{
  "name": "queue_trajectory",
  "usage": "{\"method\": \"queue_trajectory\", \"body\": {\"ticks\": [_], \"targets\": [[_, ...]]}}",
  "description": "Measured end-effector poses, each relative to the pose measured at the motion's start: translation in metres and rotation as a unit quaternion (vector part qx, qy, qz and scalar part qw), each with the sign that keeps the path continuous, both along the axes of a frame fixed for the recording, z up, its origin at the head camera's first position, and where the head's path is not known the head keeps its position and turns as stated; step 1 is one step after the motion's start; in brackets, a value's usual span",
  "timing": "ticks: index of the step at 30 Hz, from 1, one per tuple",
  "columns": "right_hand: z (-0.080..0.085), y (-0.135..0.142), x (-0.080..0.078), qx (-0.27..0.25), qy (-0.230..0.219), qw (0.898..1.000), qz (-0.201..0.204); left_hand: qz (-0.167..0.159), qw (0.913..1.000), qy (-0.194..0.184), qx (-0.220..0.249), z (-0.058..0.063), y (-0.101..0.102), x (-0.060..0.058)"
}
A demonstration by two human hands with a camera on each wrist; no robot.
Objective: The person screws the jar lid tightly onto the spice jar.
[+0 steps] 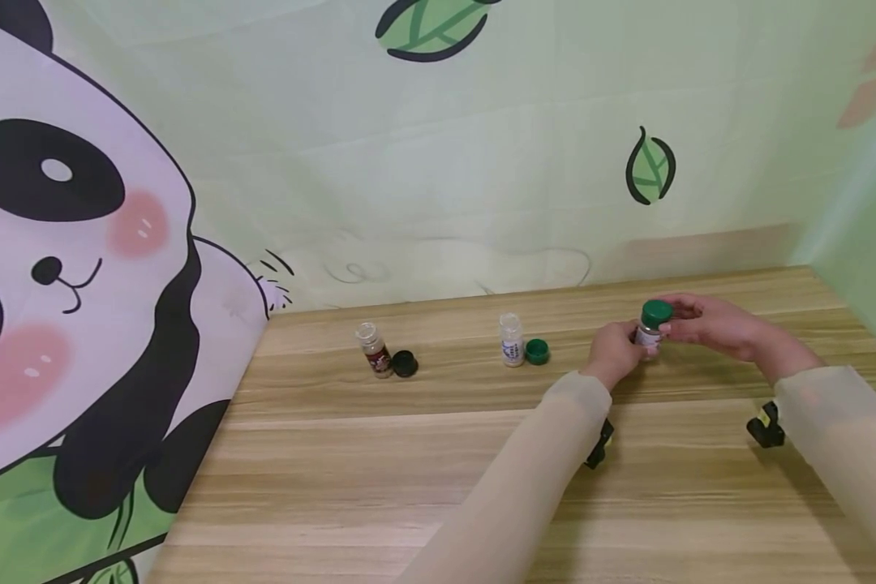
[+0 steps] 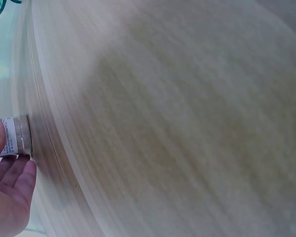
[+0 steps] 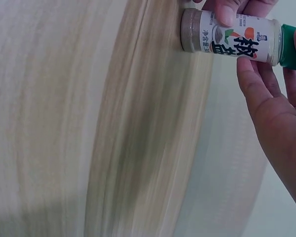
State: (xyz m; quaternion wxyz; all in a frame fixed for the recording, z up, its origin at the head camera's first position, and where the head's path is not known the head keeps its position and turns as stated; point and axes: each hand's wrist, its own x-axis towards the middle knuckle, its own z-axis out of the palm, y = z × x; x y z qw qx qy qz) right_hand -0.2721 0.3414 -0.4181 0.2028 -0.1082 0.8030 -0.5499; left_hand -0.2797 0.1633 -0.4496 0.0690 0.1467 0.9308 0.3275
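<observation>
A seasoning jar (image 3: 259, 44) with a white label and brown contents stands upright near the back right of the table, its green cap (image 1: 657, 311) on top. Low around the jar's body, my left hand (image 1: 616, 354) grips it with thumb and fingers. My right hand (image 1: 715, 326) has its thumb and fingers at the green cap, pinching it from the right side. In the left wrist view only the jar's lower part (image 2: 22, 136) shows, next to the left hand (image 2: 12, 197). The right wrist view shows the label facing the camera.
Left of the hands, a clear-topped jar (image 1: 511, 341) stands by a loose green cap (image 1: 536, 351). Farther left, a jar with a dark red label (image 1: 375, 350) stands by a black cap (image 1: 405, 363). A printed cloth (image 1: 438, 178) hangs behind the wooden table (image 1: 380, 478).
</observation>
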Motion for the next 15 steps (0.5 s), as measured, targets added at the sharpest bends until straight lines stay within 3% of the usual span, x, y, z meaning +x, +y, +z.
{"method": "queue_trajectory", "body": {"ticks": [15], "targets": [[-0.0044,-0.0062,0.0031,0.006,0.021,0.999,-0.025,-0.002,1.0,0.0,0.001,-0.0037,0.0007,-0.0018]]}}
